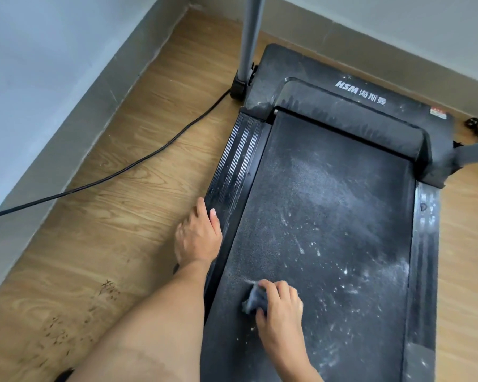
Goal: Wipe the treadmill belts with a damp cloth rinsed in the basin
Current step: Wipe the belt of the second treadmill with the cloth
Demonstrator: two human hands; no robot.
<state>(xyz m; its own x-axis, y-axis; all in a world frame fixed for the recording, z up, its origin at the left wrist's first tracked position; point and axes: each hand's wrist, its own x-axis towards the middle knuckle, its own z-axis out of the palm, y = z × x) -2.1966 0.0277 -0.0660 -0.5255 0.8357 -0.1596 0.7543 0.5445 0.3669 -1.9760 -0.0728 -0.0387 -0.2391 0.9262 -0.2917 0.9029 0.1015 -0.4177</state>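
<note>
R hand [279, 307] is curled round a bunched grey cloth [255, 299], fingers over the top and thumb at its near side, pressing it onto the treadmill belt [329, 216] close to the belt's L edge, in the near part of the deck. L hand [198, 235] holds nothing: fingers fairly straight, laid against the outer edge of the L side rail [238, 166], thumb tip up on the rail itself, forearm coming in from the bottom of view over the floor [149, 106]. Belt is black w/ pale dust and white specks, thickest thru the middle and R side; the strip nr the cloth looks darker. R side rail [425, 244] also smeared w/ pale dust. Far end: dusty black motor cover [342, 117] w/ white "HSM" logo and a small red-and-white sticker [438, 113] at its R corner. Grey upright post [249, 37] rises at the cover's L corner, another grey post [475, 154] angles off at R. Black power cord [122, 172] runs across the wood-look floor from the L post base to the L frame edge, nr the grey skirting [94, 106] below a pale wall [25, 51]. Black plug [472, 122] lies on the floor at far R, beside the cover
</note>
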